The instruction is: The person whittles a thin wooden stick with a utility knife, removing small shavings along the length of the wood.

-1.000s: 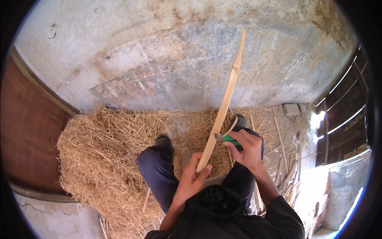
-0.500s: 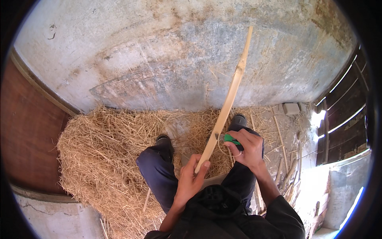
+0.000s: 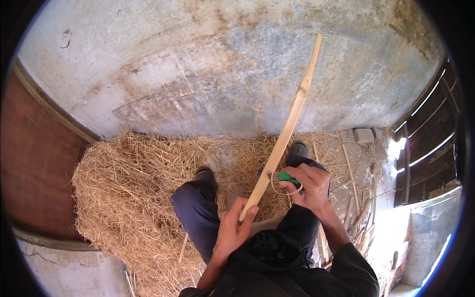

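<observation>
My left hand (image 3: 231, 229) is closed around the near end of a long pale bamboo strip (image 3: 287, 129). The strip slants up and away to the right, with a knobby node (image 3: 303, 89) towards its narrower far end. In my right hand (image 3: 312, 187) is a small green-handled knife (image 3: 287, 177), its short dark blade against the strip's right side a little beyond my left hand. A thin curled shaving (image 3: 273, 184) loops from the blade down beneath the green handle. My right fingers hide part of the handle.
A big heap of straw (image 3: 118, 198) lies to the left. My shoes (image 3: 298, 149) stand on the straw-strewn floor before a stained wall (image 3: 198, 74). Several thin sticks (image 3: 352, 173) and a grey block (image 3: 363, 135) lie at the right, near a slatted wooden wall (image 3: 428, 148).
The strip's far end has swung slightly to the right, and my right hand has shifted a little. The shaving under the green handle has become a longer, wider loop.
</observation>
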A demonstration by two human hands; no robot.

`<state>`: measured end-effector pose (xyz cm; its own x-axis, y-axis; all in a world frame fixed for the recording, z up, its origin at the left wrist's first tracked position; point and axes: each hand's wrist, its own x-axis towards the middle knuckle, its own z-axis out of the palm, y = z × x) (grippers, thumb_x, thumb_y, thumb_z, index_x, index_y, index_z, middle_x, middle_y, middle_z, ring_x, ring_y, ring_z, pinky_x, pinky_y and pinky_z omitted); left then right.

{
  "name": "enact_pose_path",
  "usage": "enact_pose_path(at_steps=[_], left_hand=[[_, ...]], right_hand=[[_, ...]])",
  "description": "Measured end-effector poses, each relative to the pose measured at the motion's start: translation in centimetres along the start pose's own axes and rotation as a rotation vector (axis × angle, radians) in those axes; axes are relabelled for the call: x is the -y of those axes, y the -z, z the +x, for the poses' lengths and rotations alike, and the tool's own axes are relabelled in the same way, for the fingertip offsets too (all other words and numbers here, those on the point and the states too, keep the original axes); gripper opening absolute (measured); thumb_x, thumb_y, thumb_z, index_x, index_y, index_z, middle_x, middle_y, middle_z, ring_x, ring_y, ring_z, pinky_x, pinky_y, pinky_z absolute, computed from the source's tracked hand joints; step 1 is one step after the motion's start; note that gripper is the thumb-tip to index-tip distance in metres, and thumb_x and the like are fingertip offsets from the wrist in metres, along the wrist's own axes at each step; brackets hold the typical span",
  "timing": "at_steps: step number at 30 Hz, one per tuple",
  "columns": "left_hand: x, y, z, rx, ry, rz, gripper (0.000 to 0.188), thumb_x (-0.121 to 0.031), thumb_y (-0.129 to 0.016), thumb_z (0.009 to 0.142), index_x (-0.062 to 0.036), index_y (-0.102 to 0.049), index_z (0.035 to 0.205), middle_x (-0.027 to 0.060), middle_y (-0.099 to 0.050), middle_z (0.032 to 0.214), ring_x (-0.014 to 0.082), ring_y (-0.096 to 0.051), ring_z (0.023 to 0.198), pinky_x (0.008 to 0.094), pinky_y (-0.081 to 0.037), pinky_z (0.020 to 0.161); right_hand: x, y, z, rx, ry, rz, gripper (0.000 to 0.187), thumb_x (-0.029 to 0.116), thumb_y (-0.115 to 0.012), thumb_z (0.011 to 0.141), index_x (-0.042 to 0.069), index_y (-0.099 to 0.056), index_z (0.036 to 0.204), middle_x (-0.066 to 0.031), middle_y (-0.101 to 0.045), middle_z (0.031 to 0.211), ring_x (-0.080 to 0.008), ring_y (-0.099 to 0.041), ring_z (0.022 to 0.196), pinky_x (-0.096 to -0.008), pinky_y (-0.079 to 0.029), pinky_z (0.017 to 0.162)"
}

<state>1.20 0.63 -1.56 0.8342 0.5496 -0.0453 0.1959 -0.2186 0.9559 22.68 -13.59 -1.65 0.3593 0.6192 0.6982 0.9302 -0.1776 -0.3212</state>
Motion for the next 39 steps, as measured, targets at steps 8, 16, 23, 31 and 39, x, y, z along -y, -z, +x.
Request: enact_pose_path(at_steps=[8, 16, 23, 31, 39], left_hand=[[0.6, 0.2, -0.7, 0.011, 0.004, 0.013, 0.02, -0.022, -0.066, 0.111, -0.0019, -0.063, 0.108, -0.0018, -0.055, 0.07, 0.0036, -0.047, 0.066, 0.0271, -0.037, 0.056], [0.7, 0.2, -1.2, 0.013, 0.001, 0.032, 0.02, -0.022, -0.067, 0.111, -0.0025, -0.063, 0.107, 0.001, -0.056, 0.069, 0.0053, -0.048, 0.064, 0.0289, -0.04, 0.058], [1.8, 0.4, -2.8, 0.061, 0.038, 0.018, 0.021, -0.023, -0.067, 0.111, -0.003, -0.062, 0.104, 0.002, -0.055, 0.066, 0.0059, -0.049, 0.062, 0.0294, -0.039, 0.056], [2.6, 1.0, -4.1, 0.069, 0.06, 0.028, 0.02, -0.022, -0.068, 0.111, -0.0029, -0.063, 0.108, 0.005, -0.051, 0.064, 0.0085, -0.047, 0.056, 0.0314, -0.038, 0.053], [3.2, 0.9, -4.6, 0.077, 0.083, 0.02, 0.02, -0.023, -0.068, 0.111, -0.0031, -0.063, 0.109, 0.0054, -0.054, 0.064, 0.0089, -0.048, 0.056, 0.0318, -0.037, 0.053]], right_hand=[[0.1, 0.0, -0.4, 0.011, -0.011, 0.008, 0.03, 0.021, -0.087, 0.077, 0.014, -0.08, 0.105, -0.0004, -0.061, 0.075, -0.0201, -0.059, 0.056, -0.0342, -0.046, 0.053], [-0.6, -0.2, -1.1, -0.028, -0.008, 0.008, 0.027, 0.019, -0.087, 0.079, 0.013, -0.081, 0.104, -0.003, -0.062, 0.075, -0.0227, -0.059, 0.055, -0.0352, -0.046, 0.052], [-3.4, 0.4, 0.5, -0.123, -0.111, 0.046, 0.02, 0.019, -0.088, 0.089, 0.008, -0.08, 0.103, -0.0086, -0.074, 0.084, -0.0253, -0.066, 0.058, -0.0352, -0.049, 0.052], [-6.1, 0.6, 1.3, -0.138, -0.211, -0.003, 0.02, 0.019, -0.086, 0.09, 0.005, -0.081, 0.103, -0.0137, -0.079, 0.094, -0.0313, -0.077, 0.078, -0.0384, -0.058, 0.068], [-6.5, 0.5, 2.1, -0.157, -0.254, 0.04, 0.02, 0.017, -0.086, 0.09, 0.003, -0.08, 0.104, -0.0136, -0.079, 0.094, -0.032, -0.078, 0.08, -0.038, -0.059, 0.071]])
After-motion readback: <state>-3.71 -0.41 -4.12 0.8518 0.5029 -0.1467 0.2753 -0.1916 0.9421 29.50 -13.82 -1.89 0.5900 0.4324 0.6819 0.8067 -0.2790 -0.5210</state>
